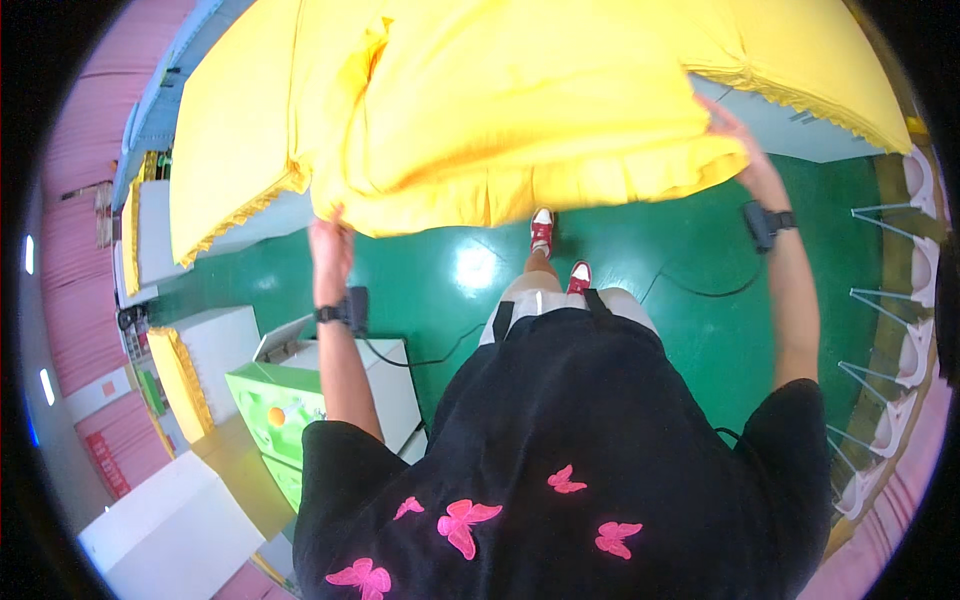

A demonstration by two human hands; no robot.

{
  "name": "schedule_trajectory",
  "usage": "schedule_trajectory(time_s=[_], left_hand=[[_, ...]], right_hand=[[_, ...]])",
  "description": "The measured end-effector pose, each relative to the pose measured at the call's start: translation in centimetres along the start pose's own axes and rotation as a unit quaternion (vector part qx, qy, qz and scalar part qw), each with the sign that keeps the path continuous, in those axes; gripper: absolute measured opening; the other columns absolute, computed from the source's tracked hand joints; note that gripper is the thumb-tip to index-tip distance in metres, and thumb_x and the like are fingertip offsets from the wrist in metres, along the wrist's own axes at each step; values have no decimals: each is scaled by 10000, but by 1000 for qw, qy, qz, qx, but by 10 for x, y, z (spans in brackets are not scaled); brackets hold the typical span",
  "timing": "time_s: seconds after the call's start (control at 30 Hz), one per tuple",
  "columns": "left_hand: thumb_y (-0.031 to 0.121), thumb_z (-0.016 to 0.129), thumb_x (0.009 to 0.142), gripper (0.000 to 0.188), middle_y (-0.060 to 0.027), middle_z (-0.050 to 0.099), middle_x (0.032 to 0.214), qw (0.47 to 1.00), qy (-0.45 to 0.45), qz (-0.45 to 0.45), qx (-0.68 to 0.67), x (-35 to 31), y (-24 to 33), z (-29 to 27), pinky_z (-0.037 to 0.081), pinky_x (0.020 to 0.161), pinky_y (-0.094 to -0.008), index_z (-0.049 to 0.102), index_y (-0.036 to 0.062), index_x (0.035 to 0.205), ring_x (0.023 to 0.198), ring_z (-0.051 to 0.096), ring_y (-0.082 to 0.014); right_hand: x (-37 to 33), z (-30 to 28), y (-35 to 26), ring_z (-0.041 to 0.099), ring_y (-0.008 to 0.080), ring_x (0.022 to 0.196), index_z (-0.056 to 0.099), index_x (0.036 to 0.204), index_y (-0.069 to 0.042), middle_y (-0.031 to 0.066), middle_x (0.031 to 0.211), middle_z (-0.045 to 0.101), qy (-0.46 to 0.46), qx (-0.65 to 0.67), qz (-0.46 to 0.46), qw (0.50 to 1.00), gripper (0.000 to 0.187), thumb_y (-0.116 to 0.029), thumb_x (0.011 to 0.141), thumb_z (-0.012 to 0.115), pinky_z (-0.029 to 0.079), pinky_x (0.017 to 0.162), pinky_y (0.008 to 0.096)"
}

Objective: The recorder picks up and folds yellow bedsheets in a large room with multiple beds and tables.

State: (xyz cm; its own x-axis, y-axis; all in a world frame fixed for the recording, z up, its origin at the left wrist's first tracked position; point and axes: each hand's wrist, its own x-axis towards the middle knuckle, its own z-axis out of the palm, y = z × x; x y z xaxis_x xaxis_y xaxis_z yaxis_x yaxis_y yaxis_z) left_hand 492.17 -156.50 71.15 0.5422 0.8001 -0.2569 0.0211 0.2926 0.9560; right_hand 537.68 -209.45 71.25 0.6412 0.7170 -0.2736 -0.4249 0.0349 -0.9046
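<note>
The cloth (520,120) was a bright, even yellow, above a glossy deep-green floor (700,300). The person's black shirt (600,430) bore a scatter of hot-pink butterflies (468,525). The shorts (630,308) were white and the shoes (541,235) red and white, while the wrist devices (757,228) were black. Pink curtains (90,120) coloured the left side, where a lime-green panel (260,390) carried an orange spot (276,416).

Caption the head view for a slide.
Left hand pinches a ruffled yellow cloth, right hand at its other side, above a glossy green floor.
</note>
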Motion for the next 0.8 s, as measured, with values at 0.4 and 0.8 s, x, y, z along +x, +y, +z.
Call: schedule_trajectory(time_s=[0.4, 0.8], left_hand=[[409, 692, 773, 703, -273, 574, 1291, 774, 55, -140, 615, -2, -262, -169, 420, 1046, -436, 551, -70, 1268, 1231, 534, -393], [370, 670, 873, 414, -211, 699, 1056, 829, -23, 194, 525, 131, -22, 32, 503, 912, -386, 699, 3, 1062, 1050, 659, -336]], right_hand=[[-48, -88, 142, 656, 212, 939, 627, 1238, -92, 65, 1088, 678, 67, -406, 314, 856, 411, -266, 866, 644, 516, 832, 362], [112, -21, 24, 679, 159, 894, 633, 1211, -40, 70, 1060, 691, 145, -385, -3, 911, 369, -260, 915, 624, 538, 731, 289]])
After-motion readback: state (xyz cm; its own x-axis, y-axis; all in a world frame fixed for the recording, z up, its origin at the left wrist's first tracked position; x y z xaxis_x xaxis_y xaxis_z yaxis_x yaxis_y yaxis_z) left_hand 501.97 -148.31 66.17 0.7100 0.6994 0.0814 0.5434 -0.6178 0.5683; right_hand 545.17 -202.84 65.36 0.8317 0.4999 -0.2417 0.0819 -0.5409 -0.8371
